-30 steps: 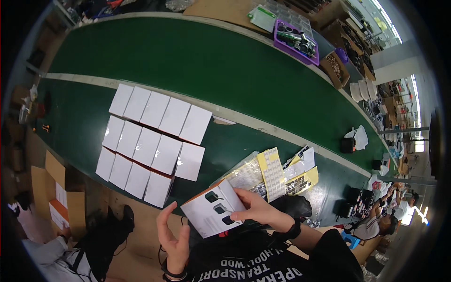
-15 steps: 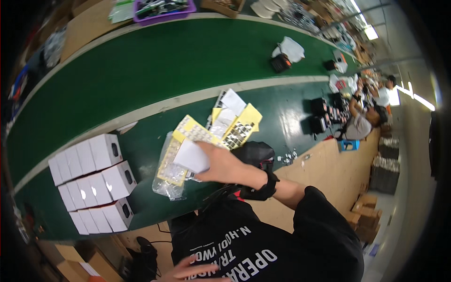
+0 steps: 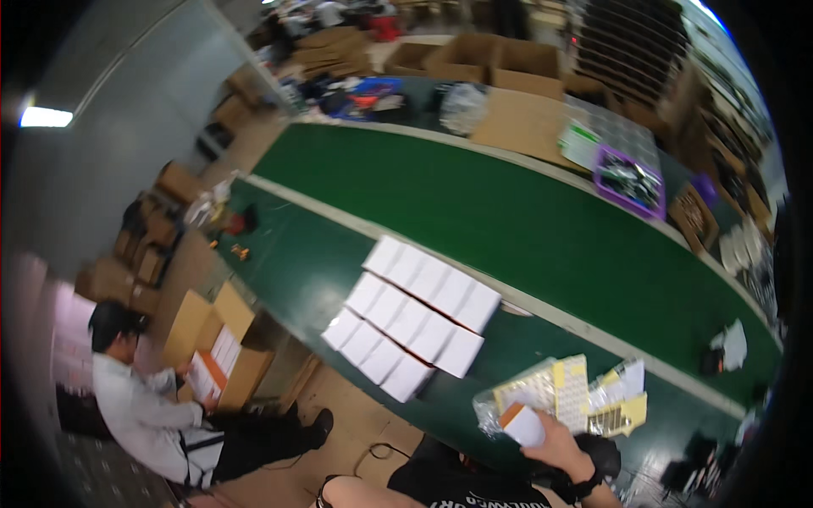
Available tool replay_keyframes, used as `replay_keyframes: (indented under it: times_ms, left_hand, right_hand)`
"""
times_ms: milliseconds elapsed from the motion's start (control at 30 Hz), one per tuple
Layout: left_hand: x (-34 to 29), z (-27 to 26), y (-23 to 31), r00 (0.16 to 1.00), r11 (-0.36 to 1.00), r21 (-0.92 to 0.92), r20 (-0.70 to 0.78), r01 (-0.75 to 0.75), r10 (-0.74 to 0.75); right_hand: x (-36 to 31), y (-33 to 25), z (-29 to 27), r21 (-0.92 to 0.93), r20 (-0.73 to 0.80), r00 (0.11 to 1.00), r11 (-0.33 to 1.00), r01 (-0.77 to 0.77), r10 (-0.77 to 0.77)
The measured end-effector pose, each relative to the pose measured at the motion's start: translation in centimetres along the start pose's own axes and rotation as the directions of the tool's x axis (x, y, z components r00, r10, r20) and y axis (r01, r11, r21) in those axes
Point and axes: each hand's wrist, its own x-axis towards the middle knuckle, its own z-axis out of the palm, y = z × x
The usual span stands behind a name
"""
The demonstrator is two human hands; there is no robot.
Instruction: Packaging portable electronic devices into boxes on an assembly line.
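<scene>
In my right hand (image 3: 559,449) is a small white box with an orange end (image 3: 525,426), its fingers closed around the right side. The hand is over the near edge of the green table, beside yellow-backed sticker sheets (image 3: 572,394) and clear plastic film (image 3: 489,411). Of my left arm (image 3: 373,493) only a bare stretch shows at the lower edge, with a dark band at its left end; the left hand itself is out of the picture. Left of the sheets, white boxes (image 3: 415,313) stand packed in three rows on the table.
A co-worker (image 3: 152,406) at the left handles a white-and-orange box (image 3: 207,377) at an open carton (image 3: 250,377). A purple basket (image 3: 631,182) of small parts stands beyond the green belt (image 3: 474,186). Dark devices (image 3: 703,466) lie at the right.
The view has swung left, bringing the co-worker and carton into sight. My right hand still holds the box, whose orange end now shows. My left hand has left the picture.
</scene>
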Motion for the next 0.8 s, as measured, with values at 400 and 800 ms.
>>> replay_keyframes:
  times_ms: [400,800]
  left_hand:
    - [-3.1,6.5,8.2,0.983,0.961,0.268,-0.181,0.065,-0.016]
    - [-11.9,6.6,8.1,0.802,0.887,0.027,-0.44,0.461,-0.403]
  right_hand:
    - [8.1,-5.5,8.9,-0.061,0.194,0.978,0.994,0.089,-0.075]
    - [10.4,-8.0,13.0,-0.03,0.005,0.999,0.999,0.036,-0.036]
